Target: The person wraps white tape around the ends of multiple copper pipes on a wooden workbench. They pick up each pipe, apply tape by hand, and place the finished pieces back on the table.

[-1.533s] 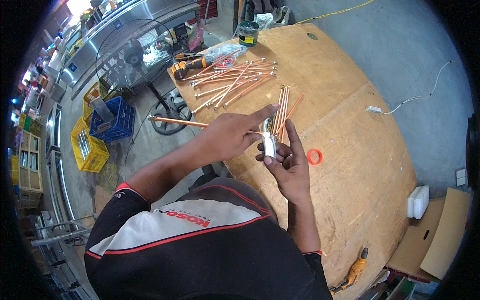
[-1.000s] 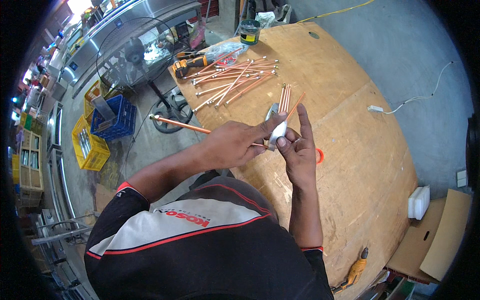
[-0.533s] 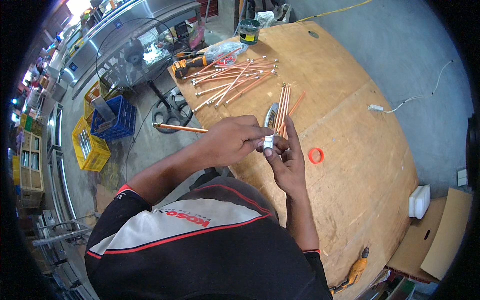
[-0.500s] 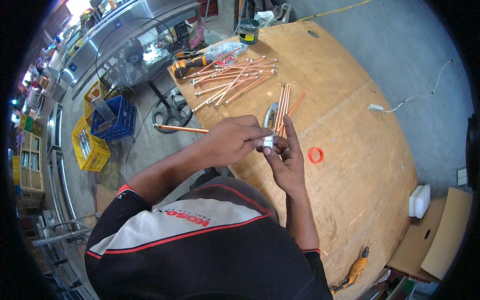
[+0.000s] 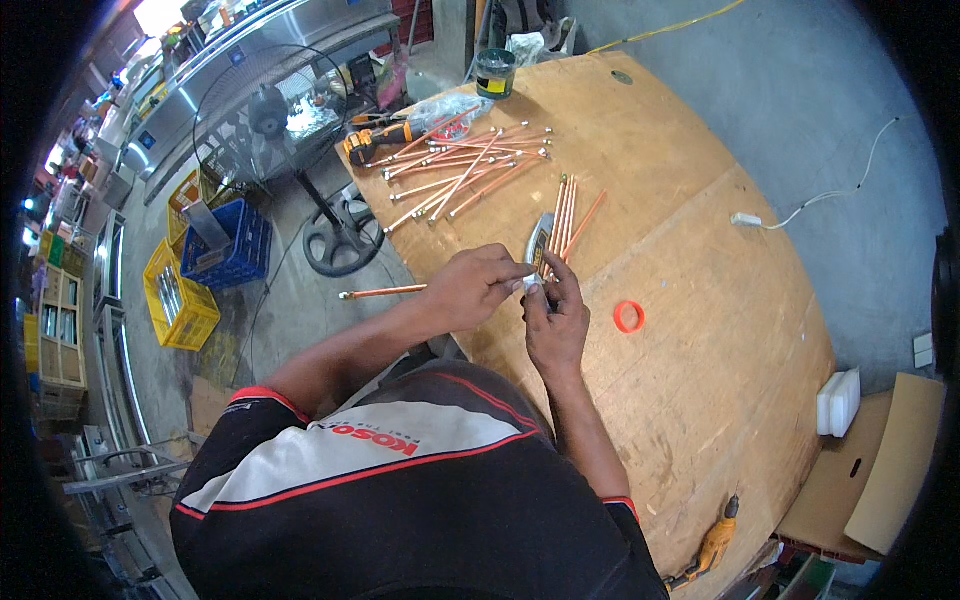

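Note:
My left hand [image 5: 468,288] is closed round a thin copper tube [image 5: 392,291], whose brass-coloured end juts out to the left past the table edge. Close against it, my right hand [image 5: 560,325] pinches a small whitish, shiny piece [image 5: 532,284] between thumb and fingers; its exact kind is too small to make out. The fingertips of both hands meet at this piece, and the tube's other end is hidden there. Just beyond the hands lie a grey-and-black hand tool [image 5: 540,240], partly covered, and several copper tubes [image 5: 567,215] side by side.
A heap of copper tubes with metal end fittings [image 5: 465,165] lies farther back, beside an orange-and-black power tool [image 5: 375,138] and a dark tub [image 5: 495,75]. An orange ring [image 5: 629,317] rests to the right. A drill [image 5: 716,540] lies near right; a fan [image 5: 268,110] stands left.
Both hands have shifted slightly, and the protruding tube end has moved right and down. My right index finger, raised before, is now bent in toward the whitish piece.

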